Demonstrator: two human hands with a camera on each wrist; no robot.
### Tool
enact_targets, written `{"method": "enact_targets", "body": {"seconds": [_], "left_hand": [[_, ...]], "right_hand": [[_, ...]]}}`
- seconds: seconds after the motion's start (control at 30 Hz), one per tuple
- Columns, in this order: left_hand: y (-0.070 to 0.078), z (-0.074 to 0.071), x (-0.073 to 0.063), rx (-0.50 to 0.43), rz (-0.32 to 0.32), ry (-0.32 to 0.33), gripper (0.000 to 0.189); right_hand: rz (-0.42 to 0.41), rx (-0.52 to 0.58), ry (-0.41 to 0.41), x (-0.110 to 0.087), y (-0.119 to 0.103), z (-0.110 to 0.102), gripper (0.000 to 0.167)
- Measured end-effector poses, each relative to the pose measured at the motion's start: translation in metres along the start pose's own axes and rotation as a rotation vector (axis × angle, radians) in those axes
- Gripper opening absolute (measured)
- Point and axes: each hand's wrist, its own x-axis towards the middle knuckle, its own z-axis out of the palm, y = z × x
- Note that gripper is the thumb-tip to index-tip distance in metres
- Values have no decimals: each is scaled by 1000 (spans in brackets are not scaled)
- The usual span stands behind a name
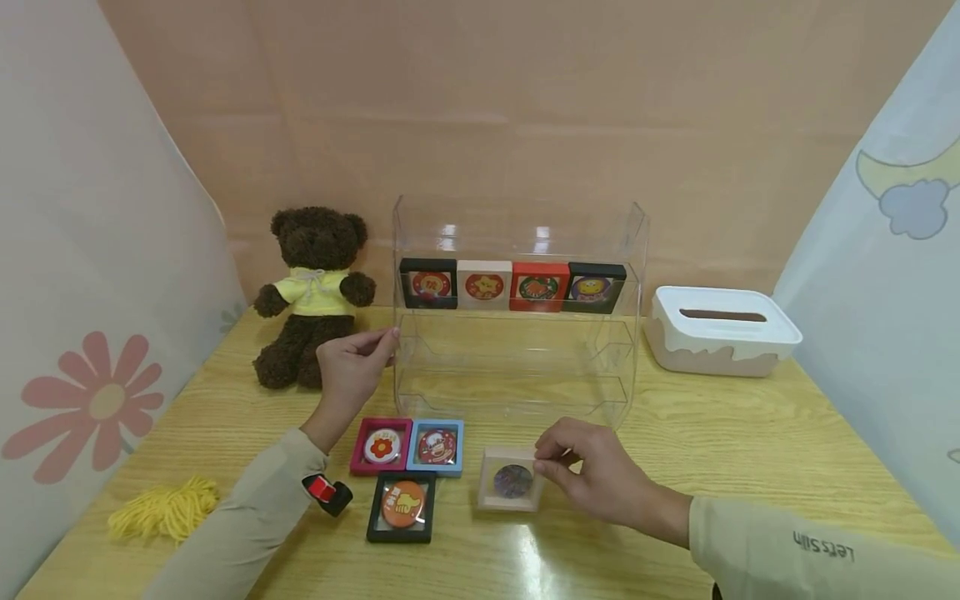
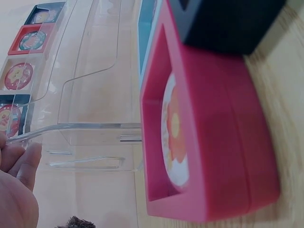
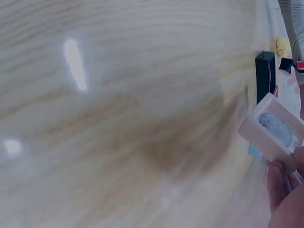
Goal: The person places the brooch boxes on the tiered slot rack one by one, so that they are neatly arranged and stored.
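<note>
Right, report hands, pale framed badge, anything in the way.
Left hand pinching clear rack at its left edge. Right hand gripping pale framed badge. Blue framed badge close by, left; path to rack looks clear.

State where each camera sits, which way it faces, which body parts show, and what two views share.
Head: on the head, looking forward and down at the clear rack; left hand, right hand, left sleeve and right sleeve show.
Left wrist: on that wrist, facing the magenta badge frame and rack; left hand shows.
Right wrist: on that wrist, facing mostly wooden tabletop; right hand and left sleeve show.
Shared: head and right wrist show the held pale frame.
</note>
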Motion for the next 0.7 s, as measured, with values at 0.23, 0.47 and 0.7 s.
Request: {"method": "enact_targets", "body": {"seconds": [0.23, 0.47, 0.7], "left_hand": [[2, -1, 0, 17, 4, 3, 11], [1, -1, 0, 2, -11, 3, 11], [-3, 0, 0, -14, -14, 1, 11]], "right_hand": [[15, -86, 27, 7, 6, -15, 22], [16, -153, 76, 17, 13, -22, 23], [-33, -180, 94, 31, 16, -25, 22]]}}
